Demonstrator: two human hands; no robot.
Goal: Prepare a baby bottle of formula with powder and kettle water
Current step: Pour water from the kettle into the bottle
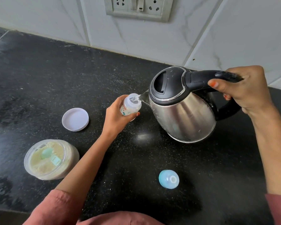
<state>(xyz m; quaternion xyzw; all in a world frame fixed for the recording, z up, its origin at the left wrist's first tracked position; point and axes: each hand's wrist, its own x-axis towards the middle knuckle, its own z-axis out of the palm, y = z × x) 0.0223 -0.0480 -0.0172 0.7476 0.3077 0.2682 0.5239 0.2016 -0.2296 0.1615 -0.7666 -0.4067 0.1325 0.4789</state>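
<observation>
Home kitchen: black granite counter (pixel 55 70), marble-tile backsplash (pixel 225 30), wall socket panel (pixel 137 7), electric kettle (pixel 182 104).

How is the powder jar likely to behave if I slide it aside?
The powder jar looks nearly full, so probably hefty for its size and steady rather than tippy, being wide and squat. Its lid lies apart on the counter, so a jolt could spill powder. The scoop resting inside may shift.

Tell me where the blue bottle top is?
In the head view, the blue bottle top lies on the black counter, right of centre, nearer the person than the kettle.
</observation>
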